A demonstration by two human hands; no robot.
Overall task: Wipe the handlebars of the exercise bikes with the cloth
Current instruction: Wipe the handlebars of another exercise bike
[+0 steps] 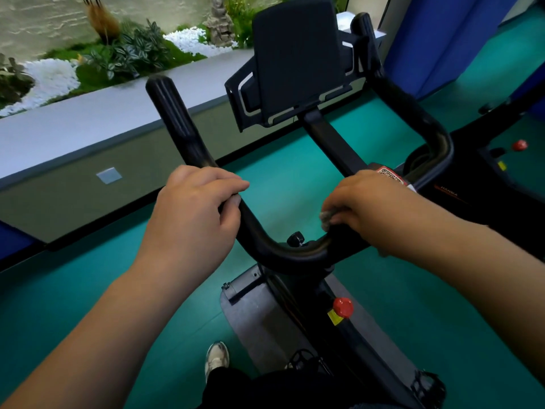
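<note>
The black handlebar [265, 243] of an exercise bike curves in front of me, its left horn [174, 116] rising up and away. My left hand [194, 208] grips the left bar just below that horn, fingers curled over it. My right hand [368, 205] is wrapped round the bar right of the centre stem, with a small grey cloth [326, 218] bunched under its fingers; only a corner of the cloth shows. The right horn [424, 125] loops up behind that hand.
A dark console and tablet holder [295, 60] stands above the stem. A red knob [343, 307] sits on the frame below. A second bike [501, 172] stands to the right. A grey ledge [88, 119] with plants runs along the left, and the floor is green.
</note>
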